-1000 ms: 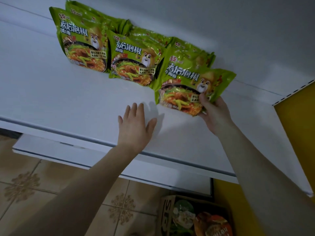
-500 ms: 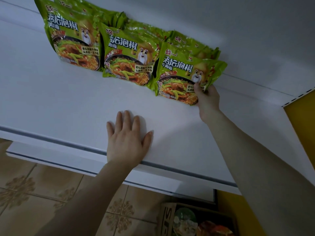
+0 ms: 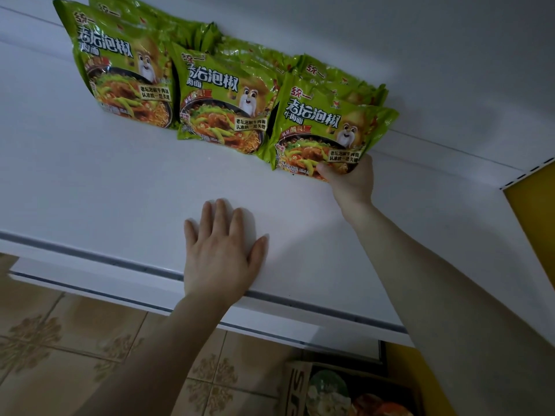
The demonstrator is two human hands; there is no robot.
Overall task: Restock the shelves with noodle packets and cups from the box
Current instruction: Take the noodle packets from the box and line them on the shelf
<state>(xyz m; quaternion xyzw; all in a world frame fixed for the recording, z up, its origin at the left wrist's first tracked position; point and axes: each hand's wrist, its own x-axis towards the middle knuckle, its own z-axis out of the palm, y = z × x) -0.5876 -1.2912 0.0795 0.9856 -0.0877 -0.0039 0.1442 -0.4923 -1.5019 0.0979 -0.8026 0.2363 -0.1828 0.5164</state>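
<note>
Right grip on third front packet

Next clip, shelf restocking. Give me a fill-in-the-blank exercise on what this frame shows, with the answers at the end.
1. The left hand lies flat, fingers straight, on the white ___.
2. The right hand grips the rightmost noodle packet, whose wrapper is mainly ___.
3. The front packets, standing side by side with more behind them, number ___.
Missing words: shelf; green; three.
</note>
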